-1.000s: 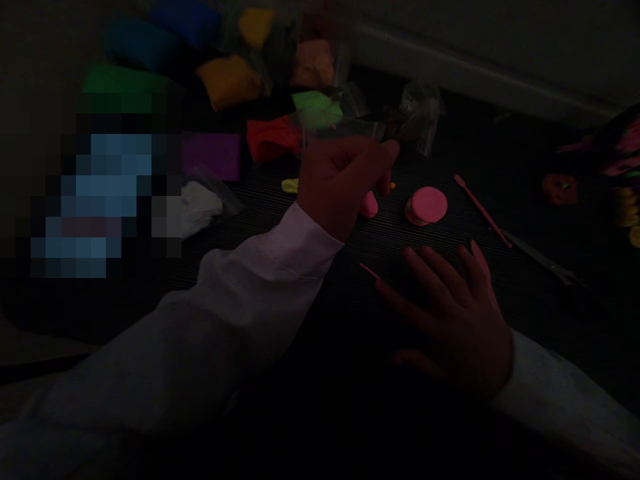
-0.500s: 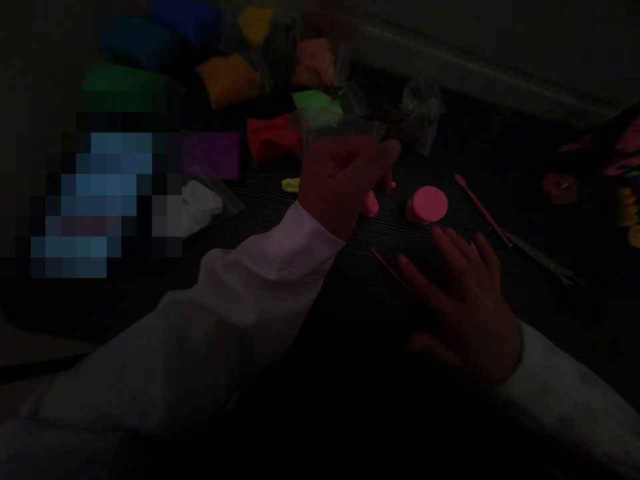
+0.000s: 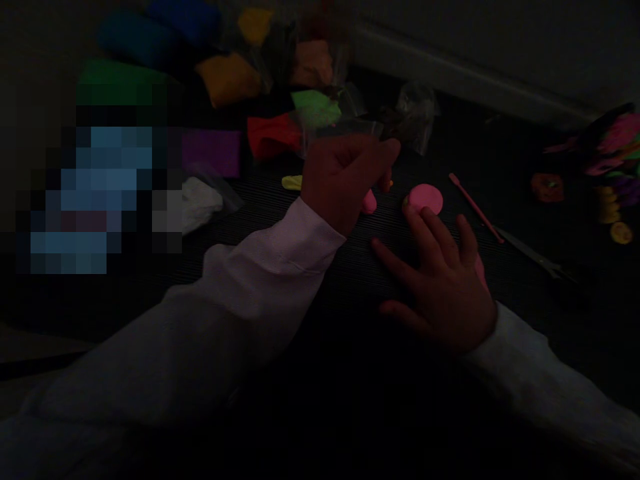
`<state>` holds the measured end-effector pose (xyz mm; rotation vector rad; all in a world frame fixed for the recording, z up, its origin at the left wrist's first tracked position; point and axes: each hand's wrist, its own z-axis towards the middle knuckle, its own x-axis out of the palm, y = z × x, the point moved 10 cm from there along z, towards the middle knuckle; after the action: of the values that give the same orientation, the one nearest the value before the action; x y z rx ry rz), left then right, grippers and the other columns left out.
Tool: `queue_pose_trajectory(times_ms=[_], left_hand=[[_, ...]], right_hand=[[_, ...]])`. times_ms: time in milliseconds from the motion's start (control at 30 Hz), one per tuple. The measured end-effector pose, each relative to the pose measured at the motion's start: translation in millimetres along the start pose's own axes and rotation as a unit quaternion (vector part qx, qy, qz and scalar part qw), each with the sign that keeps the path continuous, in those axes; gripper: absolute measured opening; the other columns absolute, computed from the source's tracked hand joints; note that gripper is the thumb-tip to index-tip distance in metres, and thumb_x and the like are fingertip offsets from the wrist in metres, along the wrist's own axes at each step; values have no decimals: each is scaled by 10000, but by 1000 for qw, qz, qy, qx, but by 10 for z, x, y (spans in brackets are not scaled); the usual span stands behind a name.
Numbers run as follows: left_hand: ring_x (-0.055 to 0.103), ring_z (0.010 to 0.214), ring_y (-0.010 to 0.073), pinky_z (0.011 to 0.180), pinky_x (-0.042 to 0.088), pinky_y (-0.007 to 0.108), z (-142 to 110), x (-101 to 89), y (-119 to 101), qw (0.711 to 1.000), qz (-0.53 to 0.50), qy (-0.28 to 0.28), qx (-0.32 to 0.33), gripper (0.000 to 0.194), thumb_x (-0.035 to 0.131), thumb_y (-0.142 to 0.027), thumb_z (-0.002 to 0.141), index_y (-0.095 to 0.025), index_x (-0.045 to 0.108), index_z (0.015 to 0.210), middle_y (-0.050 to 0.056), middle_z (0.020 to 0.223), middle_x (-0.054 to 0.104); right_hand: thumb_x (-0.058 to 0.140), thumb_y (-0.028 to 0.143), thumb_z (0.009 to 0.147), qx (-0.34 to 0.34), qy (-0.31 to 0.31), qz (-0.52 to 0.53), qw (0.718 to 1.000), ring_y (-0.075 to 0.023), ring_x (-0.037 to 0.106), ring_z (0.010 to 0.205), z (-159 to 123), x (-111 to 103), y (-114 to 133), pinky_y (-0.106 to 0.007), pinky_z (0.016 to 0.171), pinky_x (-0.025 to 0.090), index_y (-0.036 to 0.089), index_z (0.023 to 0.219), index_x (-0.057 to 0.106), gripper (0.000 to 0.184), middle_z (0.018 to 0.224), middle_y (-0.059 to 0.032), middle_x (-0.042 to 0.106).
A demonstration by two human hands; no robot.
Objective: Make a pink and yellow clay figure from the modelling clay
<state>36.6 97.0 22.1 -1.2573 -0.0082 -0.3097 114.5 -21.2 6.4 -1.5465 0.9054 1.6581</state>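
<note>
The scene is very dark. My left hand (image 3: 343, 173) is closed, thumb and fingers pinched together; what it holds, if anything, is hidden. By its fingertips is a tiny orange bit (image 3: 391, 186), and below it a pink clay lump (image 3: 369, 202) partly covered by the hand. My right hand (image 3: 440, 280) is palm down with its fingers spread. Its fingertips reach the near edge of a round pink clay piece (image 3: 426, 199); whether they touch is unclear. A pink flat tool (image 3: 481, 270) shows partly beside that hand. A yellow clay strip (image 3: 291, 182) lies left of my left hand.
Bagged clay packs sit behind and left, including orange (image 3: 230, 79), purple (image 3: 211, 152), red (image 3: 273, 135) and white (image 3: 199, 203). A pink stick tool (image 3: 475, 207) and scissors (image 3: 543, 259) lie right. Colourful pieces (image 3: 617, 153) stand at far right. A blurred-out patch covers the left.
My right hand shifts right, then forward and left toward the round pink piece. The thin pink stick beneath it is no longer visible. My left hand stays almost still.
</note>
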Motion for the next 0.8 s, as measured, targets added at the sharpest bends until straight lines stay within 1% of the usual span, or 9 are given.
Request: queue_pose_trajectory(times_ms=[200, 267, 400, 567, 700, 800], left_hand=[[393, 254, 71, 256, 170, 249, 14, 3, 17, 1000, -22, 5, -5, 391, 532, -428, 747, -177, 579, 450, -5, 364, 511], [413, 258, 80, 260, 176, 252, 10, 4, 14, 1000, -21, 5, -9, 375, 546, -408, 743, -176, 580, 451, -4, 365, 513], [424, 265, 91, 269, 186, 258, -2, -7, -8, 1000, -1, -2, -15, 367, 553, -398, 736, -182, 574, 441, -3, 354, 506], [408, 265, 88, 275, 194, 261, 0, -1, 9, 1000, 2, 2, -22, 351, 541, -387, 735, -197, 576, 443, -7, 360, 514], [427, 276, 96, 286, 210, 261, -3, 4, 10, 1000, 6, 3, -23, 337, 539, -355, 741, -199, 578, 444, -7, 363, 512], [426, 282, 93, 293, 204, 258, -14, -1, 21, 999, 4, -2, -35, 326, 537, -327, 748, -199, 576, 452, -9, 369, 510]], right_hand=[[370, 660, 730, -21, 18, 8, 1000, -345, 159, 1299, -11, 27, 76, -608, 971, 74, 295, 1288, 360, 666, 1440, -139, 172], [374, 654, 733, -14, 22, 8, 1000, -339, 155, 1303, -5, 29, 60, -599, 978, 73, 303, 1286, 362, 655, 1442, -132, 171], [369, 656, 733, 8, 9, 2, 1000, -342, 135, 1307, 1, 2, 11, -596, 981, 70, 289, 1284, 370, 662, 1445, -147, 148], [333, 666, 740, -13, 25, 8, 1000, -323, 140, 1312, -18, 35, 76, -587, 990, 62, 312, 1286, 361, 652, 1439, -137, 178], [341, 663, 739, 10, 14, -2, 1000, -332, 126, 1313, -19, 11, 20, -590, 986, 71, 297, 1287, 365, 660, 1441, -153, 159], [335, 668, 737, 0, 18, 0, 1000, -329, 131, 1313, -28, 15, 46, -589, 988, 70, 297, 1292, 358, 668, 1439, -149, 169]])
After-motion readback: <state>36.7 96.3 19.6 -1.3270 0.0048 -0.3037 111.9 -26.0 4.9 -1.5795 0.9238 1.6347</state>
